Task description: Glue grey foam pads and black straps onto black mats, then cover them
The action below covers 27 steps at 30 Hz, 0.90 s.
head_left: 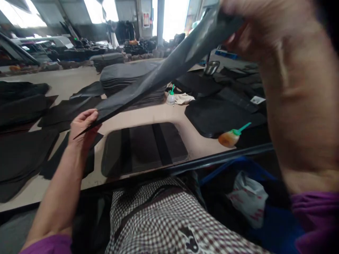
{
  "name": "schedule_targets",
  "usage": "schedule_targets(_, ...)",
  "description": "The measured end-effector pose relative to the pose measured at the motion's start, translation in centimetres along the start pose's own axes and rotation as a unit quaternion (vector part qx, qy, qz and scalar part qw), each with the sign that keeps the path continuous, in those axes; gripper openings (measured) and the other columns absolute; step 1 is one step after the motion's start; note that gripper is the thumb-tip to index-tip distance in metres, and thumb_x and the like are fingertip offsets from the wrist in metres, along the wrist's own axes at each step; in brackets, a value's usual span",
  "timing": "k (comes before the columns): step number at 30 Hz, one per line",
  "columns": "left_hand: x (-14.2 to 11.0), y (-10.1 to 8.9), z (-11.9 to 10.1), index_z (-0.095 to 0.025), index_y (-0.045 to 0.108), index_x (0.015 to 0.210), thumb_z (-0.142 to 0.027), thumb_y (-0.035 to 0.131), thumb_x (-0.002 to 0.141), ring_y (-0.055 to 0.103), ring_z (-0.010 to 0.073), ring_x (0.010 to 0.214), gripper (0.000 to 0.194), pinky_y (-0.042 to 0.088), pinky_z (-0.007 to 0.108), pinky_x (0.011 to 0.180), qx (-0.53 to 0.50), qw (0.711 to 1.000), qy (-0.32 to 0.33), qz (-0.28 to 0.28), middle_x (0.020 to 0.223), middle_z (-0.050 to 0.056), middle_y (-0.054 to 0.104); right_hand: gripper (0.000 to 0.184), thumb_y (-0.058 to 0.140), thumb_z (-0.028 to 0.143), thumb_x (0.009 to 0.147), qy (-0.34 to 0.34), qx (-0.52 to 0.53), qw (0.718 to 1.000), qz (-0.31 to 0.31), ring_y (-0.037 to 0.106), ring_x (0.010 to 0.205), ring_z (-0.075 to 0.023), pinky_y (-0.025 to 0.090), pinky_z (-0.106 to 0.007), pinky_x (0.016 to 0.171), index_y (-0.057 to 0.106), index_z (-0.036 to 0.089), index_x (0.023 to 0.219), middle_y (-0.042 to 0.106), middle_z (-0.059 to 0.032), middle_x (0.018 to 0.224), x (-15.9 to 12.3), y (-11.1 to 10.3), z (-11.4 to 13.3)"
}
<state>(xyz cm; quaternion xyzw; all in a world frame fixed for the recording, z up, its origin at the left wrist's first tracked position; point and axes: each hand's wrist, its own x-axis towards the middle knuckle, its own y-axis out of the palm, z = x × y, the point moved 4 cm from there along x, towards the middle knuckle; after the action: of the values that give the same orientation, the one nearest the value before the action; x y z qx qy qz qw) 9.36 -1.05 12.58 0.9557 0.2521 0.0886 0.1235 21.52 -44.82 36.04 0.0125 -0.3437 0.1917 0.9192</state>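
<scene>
A long dark grey rubber-like sheet (150, 79) is stretched slantwise in the air between my two hands. Its lower left end is pinched in my left hand (84, 125), just above the table. My right hand (254, 26), raised high and close to the camera, grips the upper end; motion blurs it a little. Below the sheet, a dark rounded panel (144, 148) with two black strips across it lies flat at the table's front edge.
Behind stands a stack of grey sheets (127, 72). A white squeeze bottle (171, 98) is beside a cloth (184, 98). An amber bottle (228, 139) with a green nozzle lies near black sheets (217, 114) on the right. A blue crate (275, 225) holds a plastic bag (249, 199).
</scene>
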Motion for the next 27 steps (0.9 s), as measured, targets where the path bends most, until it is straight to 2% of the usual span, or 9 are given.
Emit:
schedule_targets(2, 0.6, -2.9, 0.3, -0.012, 0.07, 0.109, -0.023, 0.093, 0.064, 0.063, 0.0091, 0.07, 0.052, 0.054, 0.022, 0.063, 0.056, 0.998, 0.001, -0.016, 0.082, -0.003, 0.071, 0.028, 0.086, 0.014, 0.075, 0.035, -0.012, 0.999, 0.016, 0.065, 0.061, -0.0092, 0.053, -0.018, 0.057, 0.062, 0.015, 0.089, 0.065, 0.0082, 0.067, -4.4, -0.5, -3.9)
schedule_targets(5, -0.2, -5.7, 2.3, -0.01, 0.072, 0.111, -0.03, 0.098, 0.057, 0.061, 0.0074, 0.072, 0.063, 0.051, 0.019, 0.064, 0.159, 0.987, -0.035, -0.008, 0.087, -0.001, 0.072, 0.052, 0.095, 0.023, 0.067, 0.165, 0.003, 0.986, -0.031, 0.065, 0.057, -0.014, 0.051, -0.019, 0.05, 0.06, 0.017, 0.104, 0.07, 0.0011, 0.072, -11.2, -0.4, -11.6)
schedule_targets(9, -2.2, -7.2, 5.9, -0.013, 0.073, 0.11, -0.039, 0.097, 0.057, 0.057, 0.008, 0.07, 0.064, 0.045, 0.018, 0.06, 0.26, 0.96, -0.102, -0.003, 0.086, 0.0, 0.07, 0.053, 0.093, 0.032, 0.067, 0.262, 0.018, 0.963, -0.063, 0.065, 0.061, -0.0164, 0.051, -0.023, 0.054, 0.059, 0.02, 0.106, 0.067, 0.0028, 0.071, -18.7, 1.5, -20.6)
schedule_targets(12, -2.8, -7.6, 8.2, -0.015, 0.072, 0.107, -0.045, 0.095, 0.056, 0.049, 0.0063, 0.062, 0.063, 0.038, 0.017, 0.055, 0.287, 0.95, -0.126, 0.007, 0.074, -0.004, 0.06, 0.056, 0.09, 0.041, 0.068, 0.304, 0.029, 0.95, -0.07, 0.066, 0.064, -0.0194, 0.052, -0.027, 0.057, 0.055, 0.024, 0.109, 0.069, 0.0031, 0.075, -22.4, 2.7, -24.8)
schedule_targets(15, -3.0, -7.9, 9.6, -0.015, 0.07, 0.105, -0.049, 0.092, 0.059, 0.039, 0.0049, 0.057, 0.061, 0.029, 0.016, 0.05, 0.323, 0.938, -0.124, 0.024, 0.067, -0.007, 0.047, 0.068, 0.09, 0.046, 0.067, 0.338, 0.016, 0.937, -0.089, 0.065, 0.061, -0.0203, 0.051, -0.028, 0.053, 0.049, 0.026, 0.117, 0.069, 0.0033, 0.076, -24.6, 2.9, -27.0)
schedule_targets(17, -3.2, -8.0, 10.1, -0.015, 0.069, 0.109, -0.052, 0.089, 0.063, 0.037, 0.0056, 0.058, 0.062, 0.029, 0.016, 0.05, 0.35, 0.929, -0.117, 0.037, 0.068, -0.007, 0.044, 0.072, 0.091, 0.046, 0.065, 0.352, -0.008, 0.93, -0.103, 0.062, 0.055, -0.0191, 0.047, -0.025, 0.046, 0.046, 0.026, 0.118, 0.065, 0.0052, 0.071, -25.4, 2.6, -27.6)
schedule_targets(23, -4.6, -7.1, 10.8, -0.025, 0.051, 0.147, -0.05, 0.089, 0.064, 0.044, 0.0073, 0.063, 0.094, 0.042, 0.019, 0.056, 0.375, 0.914, -0.112, 0.109, 0.084, -0.006, 0.049, 0.052, 0.086, 0.05, 0.073, 0.361, -0.053, 0.928, -0.077, 0.053, 0.05, -0.017, 0.036, -0.024, 0.037, 0.053, 0.026, 0.106, 0.059, 0.0032, 0.07, -26.2, 2.3, -27.3)
schedule_targets(25, -4.9, -7.0, 10.8, -0.027, 0.048, 0.15, -0.046, 0.091, 0.061, 0.045, 0.0068, 0.064, 0.101, 0.042, 0.019, 0.058, 0.391, 0.908, -0.096, 0.119, 0.087, -0.005, 0.051, 0.047, 0.086, 0.05, 0.073, 0.342, -0.081, 0.934, -0.069, 0.049, 0.052, -0.0161, 0.036, -0.024, 0.039, 0.058, 0.025, 0.1, 0.053, 0.0034, 0.068, -26.5, 2.1, -26.9)
schedule_targets(27, -4.9, -7.0, 10.6, -0.027, 0.054, 0.147, -0.043, 0.092, 0.061, 0.045, 0.0067, 0.066, 0.095, 0.042, 0.017, 0.06, 0.398, 0.908, -0.079, 0.107, 0.084, -0.005, 0.05, 0.044, 0.086, 0.052, 0.073, 0.32, -0.097, 0.94, -0.062, 0.049, 0.056, -0.016, 0.038, -0.026, 0.044, 0.062, 0.023, 0.096, 0.052, 0.0027, 0.068, -27.0, 2.0, -26.6)
